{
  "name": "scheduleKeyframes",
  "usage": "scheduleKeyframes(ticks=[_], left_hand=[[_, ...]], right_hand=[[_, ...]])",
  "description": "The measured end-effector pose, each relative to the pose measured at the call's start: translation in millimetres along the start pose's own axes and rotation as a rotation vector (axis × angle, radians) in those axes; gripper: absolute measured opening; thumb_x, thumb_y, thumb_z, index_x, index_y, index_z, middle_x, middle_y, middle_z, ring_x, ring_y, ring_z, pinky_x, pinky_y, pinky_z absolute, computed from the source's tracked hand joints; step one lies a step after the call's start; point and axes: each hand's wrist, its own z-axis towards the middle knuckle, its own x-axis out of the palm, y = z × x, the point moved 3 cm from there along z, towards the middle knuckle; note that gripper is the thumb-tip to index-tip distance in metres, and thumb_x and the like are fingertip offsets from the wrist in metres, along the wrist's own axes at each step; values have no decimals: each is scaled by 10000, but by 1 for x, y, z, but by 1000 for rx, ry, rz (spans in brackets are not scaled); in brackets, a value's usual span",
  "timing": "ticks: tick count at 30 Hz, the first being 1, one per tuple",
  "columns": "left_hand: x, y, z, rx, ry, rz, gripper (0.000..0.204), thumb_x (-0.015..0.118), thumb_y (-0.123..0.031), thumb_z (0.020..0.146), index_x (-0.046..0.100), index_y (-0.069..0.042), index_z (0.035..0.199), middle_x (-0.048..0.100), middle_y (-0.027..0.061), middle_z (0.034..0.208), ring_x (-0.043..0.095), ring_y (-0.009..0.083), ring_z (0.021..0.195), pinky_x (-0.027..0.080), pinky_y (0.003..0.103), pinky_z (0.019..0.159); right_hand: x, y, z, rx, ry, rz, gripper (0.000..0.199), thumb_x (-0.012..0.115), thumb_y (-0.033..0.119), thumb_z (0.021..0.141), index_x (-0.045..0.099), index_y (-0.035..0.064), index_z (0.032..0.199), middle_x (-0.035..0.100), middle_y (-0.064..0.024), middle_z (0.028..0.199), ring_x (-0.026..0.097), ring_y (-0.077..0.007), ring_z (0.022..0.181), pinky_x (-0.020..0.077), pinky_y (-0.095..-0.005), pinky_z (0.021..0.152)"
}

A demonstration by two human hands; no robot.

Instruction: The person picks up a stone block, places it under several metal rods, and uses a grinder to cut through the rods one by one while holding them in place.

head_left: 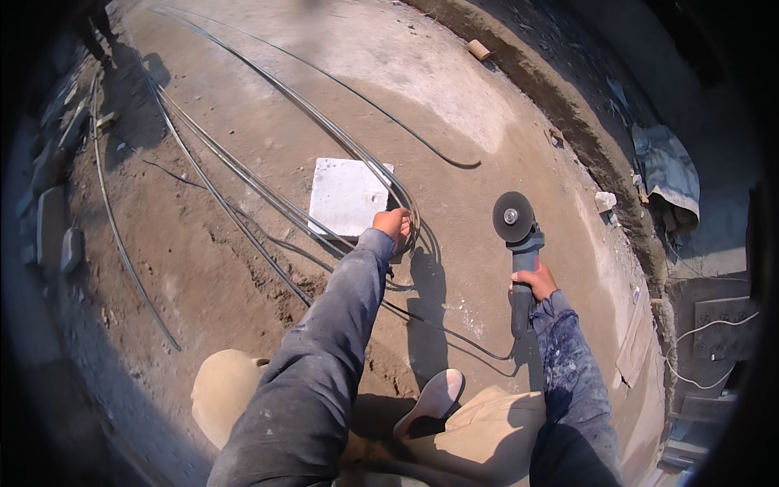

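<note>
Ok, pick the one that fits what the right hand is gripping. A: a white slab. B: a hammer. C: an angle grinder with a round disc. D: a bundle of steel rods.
C: the right hand is closed around the body of the angle grinder, its round disc pointing away from the person, while the left hand is on the steel rods beside the white slab.

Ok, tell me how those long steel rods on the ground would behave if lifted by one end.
The steel rods look very long and thin, so they would probably sag and whip rather than stay straight. They already curve where the left hand grips them, suggesting springiness. Their length likely makes the bundle heavy and awkward.
</note>
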Motion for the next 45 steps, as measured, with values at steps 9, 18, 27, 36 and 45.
scheduleKeyframes(ticks=[9, 18, 27, 36, 45], left_hand=[[41, -29, 10, -41, 112, -252, 428, 529, -106, 788, 383, 89, 1140, 471, 213, 1138, 461, 293, 1094, 373, 397, 998], [83, -88, 4, 365, 239, 122, 475, 512, -265, 859, 457, 13, 1240, 492, 171, 1276, 439, 254, 1199, 300, 389, 1028], [9, -41, 64, 622, -276, 420, 467, 596, -213, 754, 517, 85, 1105, 588, 205, 1005, 550, 297, 918, 416, 337, 855], [54, -43, 50, 204, 205, 0, 708, 537, -206, 789, 235, -41, 1407, 142, 145, 1495, 124, 238, 1379, 91, 452, 1110], [47, -59, 6, 624, 137, 1170, 324, 577, -236, 781, 641, 7, 986, 675, 132, 913, 649, 272, 851, 492, 366, 780]], right_hand=[[-9, -13, 3, 16, -77, 66, 306, 664, 103, 670, 512, 1, 915, 562, -81, 733, 627, -212, 598, 521, -334, 535], [-29, -22, 6, 44, -90, 121, 333, 684, 72, 660, 516, -26, 931, 566, -84, 767, 632, -213, 627, 530, -333, 555], [-11, -21, 18, 14, -33, 122, 321, 698, 87, 653, 533, -11, 910, 570, -81, 772, 624, -203, 626, 523, -328, 572], [-11, -20, 9, -29, -41, 111, 323, 695, 90, 657, 531, -25, 910, 577, -86, 777, 629, -210, 630, 536, -331, 579], [-16, -7, 8, -26, -72, 124, 311, 691, 97, 650, 525, -17, 888, 573, -84, 748, 627, -202, 619, 529, -330, 579]])
